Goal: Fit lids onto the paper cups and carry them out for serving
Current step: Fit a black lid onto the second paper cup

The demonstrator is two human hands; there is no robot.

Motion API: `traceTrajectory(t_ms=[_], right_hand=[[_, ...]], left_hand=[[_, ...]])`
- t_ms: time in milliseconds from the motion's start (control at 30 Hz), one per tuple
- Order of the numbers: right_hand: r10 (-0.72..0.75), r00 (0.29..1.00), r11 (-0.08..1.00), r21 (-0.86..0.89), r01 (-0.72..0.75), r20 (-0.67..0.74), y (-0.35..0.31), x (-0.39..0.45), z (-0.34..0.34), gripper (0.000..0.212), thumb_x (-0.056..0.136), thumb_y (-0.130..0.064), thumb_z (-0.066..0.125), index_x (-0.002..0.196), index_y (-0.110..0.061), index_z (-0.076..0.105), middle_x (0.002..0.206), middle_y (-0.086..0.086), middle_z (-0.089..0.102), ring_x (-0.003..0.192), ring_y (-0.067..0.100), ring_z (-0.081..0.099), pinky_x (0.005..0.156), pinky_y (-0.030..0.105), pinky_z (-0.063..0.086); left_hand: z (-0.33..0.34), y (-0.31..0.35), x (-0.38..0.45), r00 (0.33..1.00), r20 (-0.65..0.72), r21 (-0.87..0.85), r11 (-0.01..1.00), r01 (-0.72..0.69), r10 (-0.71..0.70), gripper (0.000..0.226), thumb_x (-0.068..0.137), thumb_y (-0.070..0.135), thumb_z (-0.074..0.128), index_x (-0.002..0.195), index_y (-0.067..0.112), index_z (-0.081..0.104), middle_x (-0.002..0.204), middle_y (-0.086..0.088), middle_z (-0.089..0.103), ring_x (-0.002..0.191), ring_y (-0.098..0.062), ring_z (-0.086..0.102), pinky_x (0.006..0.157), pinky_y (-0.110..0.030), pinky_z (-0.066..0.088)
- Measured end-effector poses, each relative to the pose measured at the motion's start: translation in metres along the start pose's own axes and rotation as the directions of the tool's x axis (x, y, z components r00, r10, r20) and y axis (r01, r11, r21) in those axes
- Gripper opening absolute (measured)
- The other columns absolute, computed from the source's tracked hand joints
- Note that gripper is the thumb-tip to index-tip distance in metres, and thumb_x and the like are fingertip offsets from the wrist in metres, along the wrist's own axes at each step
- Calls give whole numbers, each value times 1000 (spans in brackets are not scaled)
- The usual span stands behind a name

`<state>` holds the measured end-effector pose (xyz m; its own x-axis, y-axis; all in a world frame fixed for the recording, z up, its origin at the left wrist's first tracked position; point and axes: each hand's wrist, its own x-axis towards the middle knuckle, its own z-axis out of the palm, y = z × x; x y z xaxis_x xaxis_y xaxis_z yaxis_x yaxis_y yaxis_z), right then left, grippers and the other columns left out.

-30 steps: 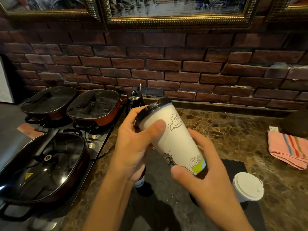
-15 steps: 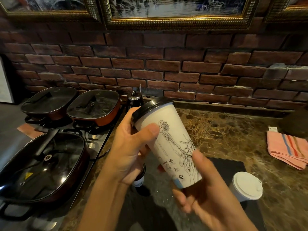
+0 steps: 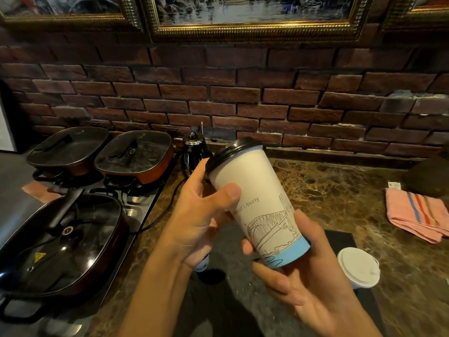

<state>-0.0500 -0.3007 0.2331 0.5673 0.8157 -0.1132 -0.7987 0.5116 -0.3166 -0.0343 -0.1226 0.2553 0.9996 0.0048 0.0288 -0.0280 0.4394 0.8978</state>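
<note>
Paper cup (image 3: 257,205) tilted, black lid (image 3: 227,154) on, both hands gripping it

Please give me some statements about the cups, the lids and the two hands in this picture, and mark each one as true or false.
1. The tall paper cup has a black lid on it. True.
2. The tall cup stands upright on the counter. False: both hands hold it tilted in the air.
3. The left hand grips the cup near its top, the right hand near its base. True.
4. The small cup has no lid. False: a white lid covers it.
5. The striped towel lies under the small cup. False: it lies apart, further right.
</note>
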Motion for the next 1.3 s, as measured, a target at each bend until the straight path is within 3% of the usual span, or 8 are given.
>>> traceTrajectory(t_ms=[100, 233, 300, 533, 767, 933, 1167, 1300], right_hand=[[-221, 945, 913, -393, 112, -242, -5, 3, 0, 62, 53, -55, 90, 105, -25, 73, 103, 22, 69, 50, 24, 61, 36, 24, 50], [-639, 769, 106, -993, 44, -34, -6, 5, 1, 68, 64, -60, 73, 124, -59, 40, 114, -38, 51, 106, -9, 57, 60, 9, 53], [-670, 742, 34, -997, 67, 27, -3, 4, 0, 71, 65, -55, 74, 126, -56, 37, 113, -42, 49, 110, -15, 51, 65, 6, 52], [-71, 991, 978, -205, 46, -114, -5, -3, 2, 61, 68, -43, 87, 119, -14, 70, 94, 29, 65, 50, 26, 61, 39, 25, 50], [-185, 951, 923, -376, 81, -247, -10, 0, -3, 62, 56, -55, 89, 110, -29, 74, 99, 20, 71, 60, 27, 62, 41, 27, 53], [-710, 705, 22, -1000, 17, -4, -6, 4, -1, 68, 61, -62, 73, 121, -62, 41, 115, -39, 53, 103, -11, 58, 64, 7, 52], [-181, 981, 932, -330, 147, -73, -7, 1, -3, 56, 77, -51, 77, 121, -19, 68, 91, 21, 68, 46, 18, 58, 35, 19, 42], [-206, 969, 911, -387, 140, -135, -9, 5, -10, 65, 69, -64, 77, 115, -20, 71, 92, 20, 70, 46, 20, 61, 35, 20, 46]], left_hand=[[-1, -3, 1, 998, -48, 27, 999, -34, 36, 68, 56, 22, 85, 120, 20, 64, 107, -9, 71, 103, -32, 69, 72, -42, 57], [-1, -4, 2, 993, -82, 103, 992, -77, 86, 50, 59, 24, 83, 107, 27, 70, 102, -7, 72, 98, -29, 69, 70, -36, 58], [-1, -4, 2, 994, -56, 113, 990, -85, 91, 54, 57, 26, 87, 108, 30, 70, 103, -5, 72, 99, -28, 69, 71, -34, 58], [3, -8, 1, 997, 55, -123, 991, -51, 58, 75, 51, 30, 97, 119, 22, 66, 108, -11, 72, 98, -28, 71, 72, -41, 60], [5, -13, 1, 997, -19, -117, 990, -82, 80, 64, 51, 28, 96, 110, 29, 71, 105, -8, 75, 94, -27, 74, 68, -41, 60], [7, -12, 3, 990, -75, 1, 993, -122, 122, 66, 52, 30, 94, 112, 28, 66, 104, -6, 74, 93, -26, 73, 64, -33, 58], [5, -13, 6, 995, 40, -56, 995, -88, 91, 72, 53, 32, 96, 118, 29, 64, 108, -6, 72, 96, -26, 72, 70, -39, 58], [1, -15, 8, 995, 0, -31, 995, -95, 95, 55, 63, 16, 84, 114, 28, 66, 104, -8, 73, 95, -29, 72, 70, -41, 59]])
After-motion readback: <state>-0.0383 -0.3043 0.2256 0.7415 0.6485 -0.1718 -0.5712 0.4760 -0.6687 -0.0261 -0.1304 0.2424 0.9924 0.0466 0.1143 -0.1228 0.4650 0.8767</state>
